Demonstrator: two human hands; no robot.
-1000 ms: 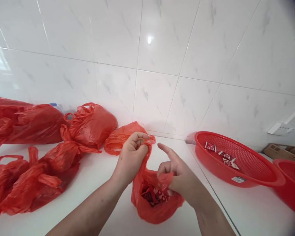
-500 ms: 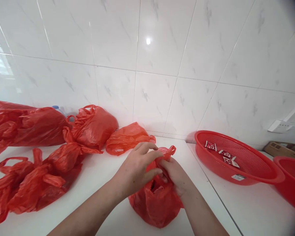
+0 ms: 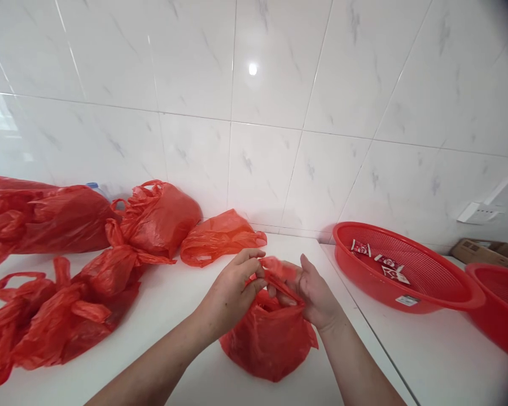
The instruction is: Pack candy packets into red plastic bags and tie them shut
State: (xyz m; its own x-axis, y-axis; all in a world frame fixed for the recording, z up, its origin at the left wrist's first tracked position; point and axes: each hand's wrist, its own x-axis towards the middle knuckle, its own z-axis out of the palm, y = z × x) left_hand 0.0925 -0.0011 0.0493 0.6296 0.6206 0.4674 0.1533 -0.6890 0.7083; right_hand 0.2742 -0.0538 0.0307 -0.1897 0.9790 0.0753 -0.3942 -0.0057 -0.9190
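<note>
At the white table, we handle a red bag.
Our left hand now pinches its top; our right hand has opened.

A cardboard box (brown, partly hidden) sits below a white wall socket.

We're up on the head here, one camera facing forward and down, our left hand and right hand at close range toward six o'clock, white table beneath, tiled wall spreading across twelve.
</note>
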